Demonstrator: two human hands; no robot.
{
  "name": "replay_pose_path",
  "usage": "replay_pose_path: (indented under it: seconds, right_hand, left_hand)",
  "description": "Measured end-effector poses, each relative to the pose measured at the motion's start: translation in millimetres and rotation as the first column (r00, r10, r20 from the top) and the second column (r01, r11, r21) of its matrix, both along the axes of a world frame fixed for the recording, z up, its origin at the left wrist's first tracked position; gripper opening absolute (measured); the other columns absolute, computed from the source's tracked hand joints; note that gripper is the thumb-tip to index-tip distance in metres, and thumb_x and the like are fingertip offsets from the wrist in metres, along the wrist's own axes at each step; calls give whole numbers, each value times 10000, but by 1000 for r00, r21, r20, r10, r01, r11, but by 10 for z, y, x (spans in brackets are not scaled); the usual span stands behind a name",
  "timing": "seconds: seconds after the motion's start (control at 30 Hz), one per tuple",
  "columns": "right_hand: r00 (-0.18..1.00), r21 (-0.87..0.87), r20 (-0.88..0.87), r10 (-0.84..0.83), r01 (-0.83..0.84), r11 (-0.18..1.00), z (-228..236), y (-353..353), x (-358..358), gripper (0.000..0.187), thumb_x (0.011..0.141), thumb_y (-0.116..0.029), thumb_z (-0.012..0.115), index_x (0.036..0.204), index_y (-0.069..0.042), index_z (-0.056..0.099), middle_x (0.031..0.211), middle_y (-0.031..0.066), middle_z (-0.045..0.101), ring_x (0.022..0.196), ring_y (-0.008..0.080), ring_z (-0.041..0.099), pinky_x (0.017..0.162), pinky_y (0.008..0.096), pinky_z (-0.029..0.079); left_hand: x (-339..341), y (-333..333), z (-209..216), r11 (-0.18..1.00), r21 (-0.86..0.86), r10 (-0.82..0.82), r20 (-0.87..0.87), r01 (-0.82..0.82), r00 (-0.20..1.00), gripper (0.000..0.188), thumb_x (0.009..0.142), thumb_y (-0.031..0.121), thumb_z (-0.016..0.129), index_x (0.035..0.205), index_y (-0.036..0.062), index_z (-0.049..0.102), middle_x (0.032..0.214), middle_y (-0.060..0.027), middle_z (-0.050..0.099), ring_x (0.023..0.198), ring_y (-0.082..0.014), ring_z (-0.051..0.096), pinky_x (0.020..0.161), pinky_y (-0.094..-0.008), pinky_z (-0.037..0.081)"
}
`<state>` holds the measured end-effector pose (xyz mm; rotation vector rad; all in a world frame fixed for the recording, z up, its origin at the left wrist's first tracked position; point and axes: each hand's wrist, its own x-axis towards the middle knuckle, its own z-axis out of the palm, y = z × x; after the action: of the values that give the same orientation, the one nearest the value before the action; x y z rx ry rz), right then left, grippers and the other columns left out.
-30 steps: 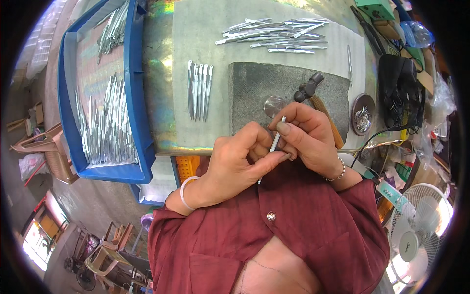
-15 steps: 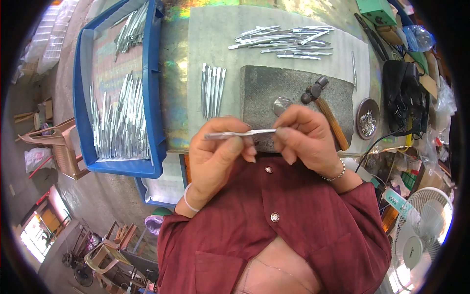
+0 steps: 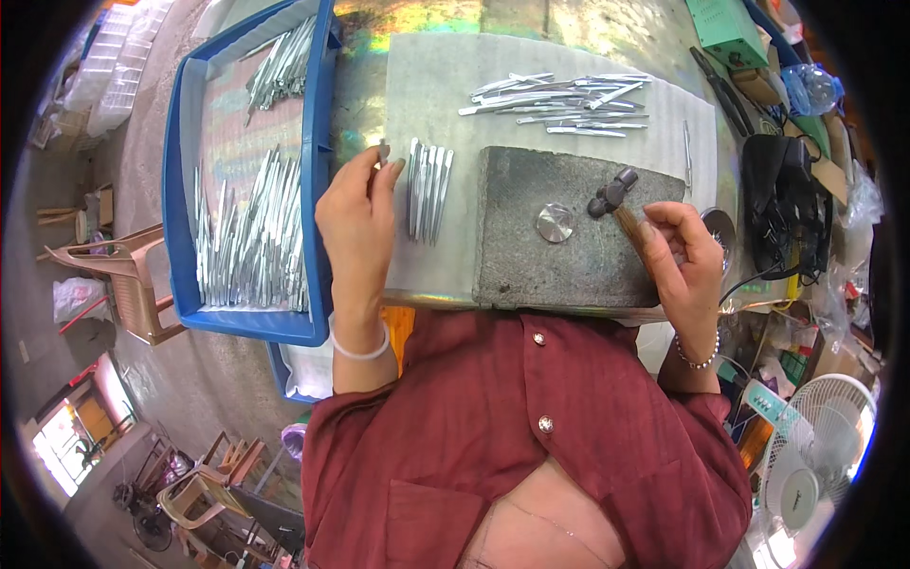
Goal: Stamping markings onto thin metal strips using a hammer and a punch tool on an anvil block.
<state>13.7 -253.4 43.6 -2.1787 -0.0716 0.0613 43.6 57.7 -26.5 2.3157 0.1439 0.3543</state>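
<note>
My left hand point(image 3: 358, 213) is raised between the blue tray and a short row of slim metal strips point(image 3: 429, 194). Its thumb and fingers pinch a metal strip point(image 3: 383, 153), of which only a small dark tip shows. On the right, my right hand point(image 3: 690, 266) is over the wooden handle of a ball-peen hammer point(image 3: 614, 192), its fingers apart and loosely curved, the thumb beside the handle. The hammer lies on a dark grey block point(image 3: 531, 270), with a round shiny metal disc point(image 3: 555, 223) to its left.
A blue tray point(image 3: 320, 190) on the left holds many silver strips. More strips point(image 3: 559, 102) lie heaped on white sheeting point(image 3: 417, 76) beyond the block. A round dish point(image 3: 718, 226) is partly hidden behind my right hand. A fan point(image 3: 815, 465) stands at the lower right.
My hands have parted from around the metal strip. The left has moved left and farther out, toward the tray; the right has moved right, over the hammer handle. The whole view has shifted slightly.
</note>
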Motion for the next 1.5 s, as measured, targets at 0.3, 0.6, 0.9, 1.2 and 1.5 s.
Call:
replay_pose_path:
  seconds: [0.3, 0.6, 0.9, 1.2, 1.5]
  right_hand:
    - [994, -341, 57, 90, -65, 938, -102, -122, -4, 268, 810, -44, 578, 1067, 21, 541, 997, 177, 562, 892, 331, 579, 772, 364, 471]
    - [978, -480, 53, 203, -154, 864, -132, -35, -3, 371, 755, -18, 565, 1116, 10, 486, 995, 187, 511, 910, 359, 544, 763, 424, 457]
    - [994, -180, -34, 104, -108, 978, -184, -201, -70, 379, 777, 4, 540, 1148, 12, 461, 1016, 203, 532, 900, 387, 556, 764, 402, 458]
    - [993, -16, 15, 115, -115, 993, -262, -283, -71, 317, 788, 5, 547, 1100, 22, 491, 972, 209, 564, 869, 396, 570, 732, 411, 467]
    - [991, 43, 73, 110, -113, 993, -351, -328, -47, 269, 787, -12, 566, 1046, 29, 509, 882, 194, 565, 770, 368, 569, 670, 380, 452]
  left_hand:
    - [131, -74, -172, 996, 46, -75, -134, 82, 988, 226, 790, 113, 674, 991, 15, 640, 792, -163, 622, 680, -313, 617, 622, -371, 478]
    - [96, -74, -130, 978, 115, -164, -84, 173, 983, 211, 810, 66, 637, 1010, 3, 622, 822, -170, 605, 742, -315, 619, 653, -372, 480]
    - [201, -310, 263, 968, 225, -102, -30, 106, 994, 225, 832, 70, 623, 1044, -6, 602, 929, -145, 595, 712, -256, 613, 637, -339, 477]
    - [752, -731, 333, 943, 13, -333, 15, 333, 943, 141, 822, 68, 625, 946, 4, 646, 871, -143, 632, 720, -244, 618, 665, -321, 479]
    - [1395, -757, -222, 888, 175, -385, -217, 424, 897, 167, 801, 96, 618, 937, 6, 651, 862, -133, 655, 724, -195, 612, 673, -303, 483]
